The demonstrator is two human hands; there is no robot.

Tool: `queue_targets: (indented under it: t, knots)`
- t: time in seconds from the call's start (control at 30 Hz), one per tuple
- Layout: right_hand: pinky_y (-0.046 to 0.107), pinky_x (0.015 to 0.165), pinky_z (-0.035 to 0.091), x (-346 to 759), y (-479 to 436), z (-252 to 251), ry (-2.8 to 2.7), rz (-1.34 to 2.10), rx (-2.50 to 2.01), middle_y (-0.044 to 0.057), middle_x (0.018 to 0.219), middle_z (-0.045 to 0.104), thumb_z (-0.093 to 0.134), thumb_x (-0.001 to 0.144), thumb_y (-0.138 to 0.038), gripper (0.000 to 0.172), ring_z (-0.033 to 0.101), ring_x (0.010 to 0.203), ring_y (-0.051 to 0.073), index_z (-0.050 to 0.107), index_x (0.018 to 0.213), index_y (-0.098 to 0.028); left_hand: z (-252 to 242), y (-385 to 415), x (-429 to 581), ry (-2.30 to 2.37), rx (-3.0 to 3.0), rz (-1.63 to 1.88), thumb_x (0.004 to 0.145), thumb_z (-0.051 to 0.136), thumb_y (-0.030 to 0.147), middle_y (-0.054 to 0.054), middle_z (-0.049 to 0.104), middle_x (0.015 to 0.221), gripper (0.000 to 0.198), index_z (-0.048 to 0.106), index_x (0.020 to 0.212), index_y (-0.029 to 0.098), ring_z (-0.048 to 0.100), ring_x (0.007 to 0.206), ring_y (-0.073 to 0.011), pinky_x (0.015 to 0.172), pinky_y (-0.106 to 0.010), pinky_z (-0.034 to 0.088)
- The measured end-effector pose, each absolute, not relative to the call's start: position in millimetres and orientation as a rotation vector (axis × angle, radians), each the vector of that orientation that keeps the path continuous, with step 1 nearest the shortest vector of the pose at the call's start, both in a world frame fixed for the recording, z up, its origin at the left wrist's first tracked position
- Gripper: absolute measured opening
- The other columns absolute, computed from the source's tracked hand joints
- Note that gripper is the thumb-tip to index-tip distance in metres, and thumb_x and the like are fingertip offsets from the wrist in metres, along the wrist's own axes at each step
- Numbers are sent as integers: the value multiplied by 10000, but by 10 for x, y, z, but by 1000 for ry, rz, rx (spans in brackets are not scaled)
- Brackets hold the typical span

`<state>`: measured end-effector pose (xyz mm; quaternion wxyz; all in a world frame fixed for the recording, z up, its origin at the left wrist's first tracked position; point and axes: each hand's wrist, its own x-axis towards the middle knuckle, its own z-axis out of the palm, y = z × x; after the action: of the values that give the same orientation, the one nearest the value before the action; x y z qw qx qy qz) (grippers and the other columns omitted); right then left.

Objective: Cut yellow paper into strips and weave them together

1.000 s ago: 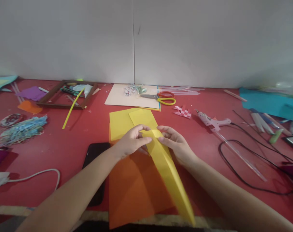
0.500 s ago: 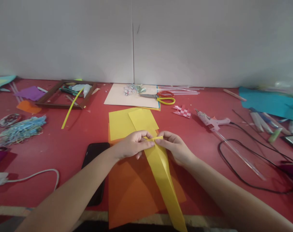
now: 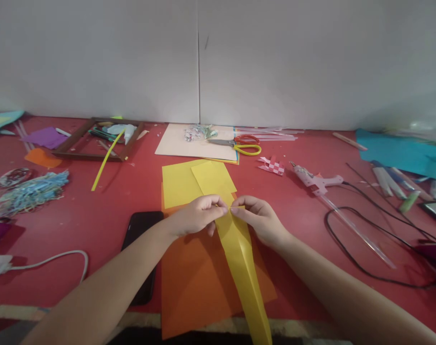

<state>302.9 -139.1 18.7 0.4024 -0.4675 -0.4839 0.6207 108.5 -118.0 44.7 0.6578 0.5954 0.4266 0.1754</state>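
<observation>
A long yellow paper strip [image 3: 241, 261] with a lengthwise crease hangs down toward me over the table's front edge. My left hand [image 3: 200, 215] pinches its far end from the left, thumb against fingers. From the right, my right hand [image 3: 261, 218] pinches the same end, with the two thumb tips close together. Beneath the strip lies a sheet of orange paper [image 3: 196, 282]. Just beyond my hands rest a yellow sheet [image 3: 175, 179] and a smaller yellow piece [image 3: 214, 177] overlapping it. Some of my fingertips are hidden behind the strip.
A black phone [image 3: 142, 258] lies by my left forearm. Scissors [image 3: 239, 143] rest on cream paper [image 3: 171, 143] at the back. To the right are a pink woven paper piece [image 3: 273, 166] and a glue gun [image 3: 315, 182] with its cable. A wooden frame [image 3: 76, 139] stands left.
The raised, folded edge at the strip's far end now lies lower and flatter between my fingers. The strip's near end has swung slightly left. Both hands stay almost in place.
</observation>
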Motion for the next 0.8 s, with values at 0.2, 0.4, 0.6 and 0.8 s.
queue_targets:
  t: [0.2, 0.4, 0.6, 0.8]
  knots:
    - [253, 508, 308, 3017, -1393, 210, -1304, 1448, -1160, -32, 636, 534, 729, 763, -407, 229, 389, 530, 89, 654, 746, -191, 436, -1157, 1096, 967, 1395, 486, 864, 576, 358, 31, 523, 713, 188, 630, 847, 179, 476, 615, -96, 592, -242, 372]
    - [270, 547, 364, 3012, -1403, 210, -1339, 1360, -1184, -6, 671, 587, 727, 752, -423, 239, 476, 584, 121, 658, 745, -194, 427, -1148, 1091, 951, 1440, 562, 848, 590, 346, 11, 579, 739, 188, 657, 825, 172, 495, 695, -126, 671, -269, 391]
    - [276, 534, 368, 3023, -1412, 203, -1394, 1281, -1178, -8, 637, 573, 706, 775, -408, 221, 466, 570, 124, 651, 726, -199, 404, -1139, 1097, 926, 1460, 592, 848, 589, 350, -7, 618, 783, 188, 660, 819, 178, 540, 766, -156, 742, -301, 422]
    - [276, 540, 381, 3014, -1413, 214, -1394, 1246, -1141, -4, 648, 583, 704, 783, -362, 181, 483, 578, 124, 653, 722, -199, 404, -1141, 1098, 905, 1415, 611, 845, 603, 341, -2, 630, 799, 174, 664, 819, 180, 550, 780, -147, 773, -301, 420]
